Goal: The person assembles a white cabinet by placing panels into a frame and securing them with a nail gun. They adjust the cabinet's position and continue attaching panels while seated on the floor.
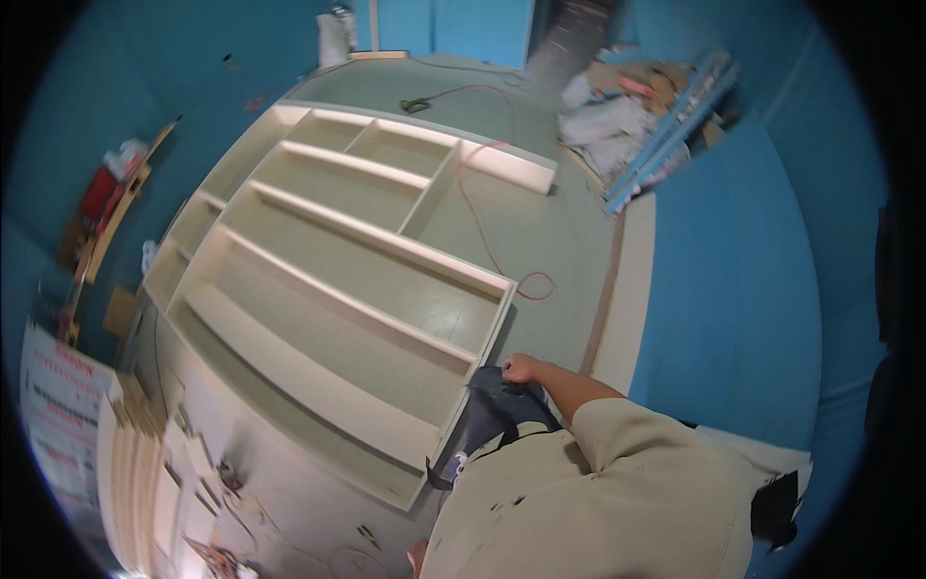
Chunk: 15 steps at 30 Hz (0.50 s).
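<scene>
While shelf unit (338,289) lies flat, long axis running from me toward far door, my right hand (521,369) rests curled on dark trouser knee (502,410) beside its near corner; left hand unseen.

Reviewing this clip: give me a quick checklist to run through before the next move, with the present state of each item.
1. Right hand at the dark grey trouser leg: ok.
2. Left hand in view: not ok.
3. Large cream wooden shelf unit lying flat on the floor: ok.
4. Red cord clear of the feet: cannot tell.
5. Right hand holding a tool: cannot tell.
</scene>
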{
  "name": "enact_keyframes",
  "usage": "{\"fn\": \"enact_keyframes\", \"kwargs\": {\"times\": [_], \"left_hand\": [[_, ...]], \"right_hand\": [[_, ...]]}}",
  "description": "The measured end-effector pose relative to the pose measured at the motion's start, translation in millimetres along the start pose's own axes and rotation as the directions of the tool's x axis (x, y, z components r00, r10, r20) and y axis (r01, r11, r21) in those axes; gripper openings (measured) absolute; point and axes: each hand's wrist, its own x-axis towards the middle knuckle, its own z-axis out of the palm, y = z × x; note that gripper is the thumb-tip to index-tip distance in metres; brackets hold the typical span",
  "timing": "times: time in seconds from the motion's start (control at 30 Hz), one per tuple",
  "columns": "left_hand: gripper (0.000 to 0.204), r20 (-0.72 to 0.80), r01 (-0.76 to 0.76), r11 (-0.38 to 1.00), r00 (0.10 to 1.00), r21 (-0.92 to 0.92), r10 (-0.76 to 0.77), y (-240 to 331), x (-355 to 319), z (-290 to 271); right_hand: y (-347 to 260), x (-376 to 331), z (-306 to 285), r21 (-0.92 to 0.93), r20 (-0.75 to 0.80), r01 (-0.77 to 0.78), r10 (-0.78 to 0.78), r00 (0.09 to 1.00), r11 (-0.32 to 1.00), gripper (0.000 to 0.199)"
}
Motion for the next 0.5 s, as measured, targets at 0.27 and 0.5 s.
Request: {"fn": "enact_keyframes", "kwargs": {"times": [0.27,0.5], "left_hand": [[0.026,0.005,-0.101,0.774,0.992,0.626,0.126,216.1,95.5,60.6],[0.03,0.412,-0.554,0.551,0.833,0.624,0.37,485.1,115.8,387.6]], "right_hand": [[269.8,-73.6,-144.6,0.366,-0.218,-0.209,0.302,0.928,0.907,0.032],[421.6,-118.1,-275.8,0.94,-0.058,-0.234,0.792,0.607,0.248,0.015]]}}
